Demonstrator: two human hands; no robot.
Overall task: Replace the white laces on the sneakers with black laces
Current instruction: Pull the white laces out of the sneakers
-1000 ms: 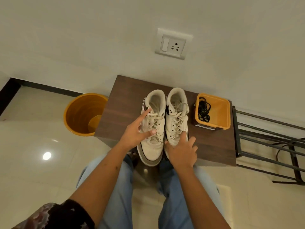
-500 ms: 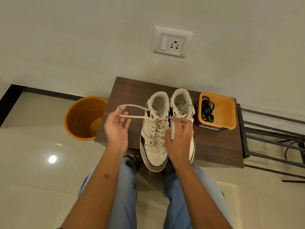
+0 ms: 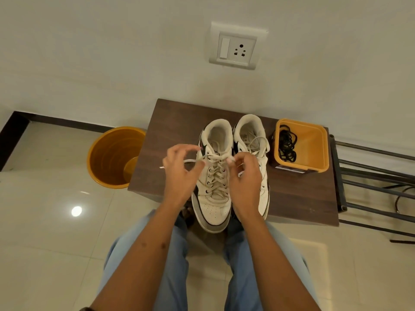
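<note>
Two white sneakers stand side by side on a dark wooden table, toes toward me. The left sneaker still carries its white lace, loosened at the top. My left hand pinches one free end of that lace, pulled out to the left. My right hand pinches the other end near the top eyelets and covers part of the right sneaker, which is laced in white too. Black laces lie coiled in an orange square tub to the right of the shoes.
An orange round bucket stands on the tiled floor left of the table. A black metal rack adjoins the table on the right. A wall socket sits above. My knees in blue trousers are under the table's near edge.
My left hand has come back in toward the left sneaker, shortening the stretched lace. My right hand has shifted from the right shoe to the lace's other end.
</note>
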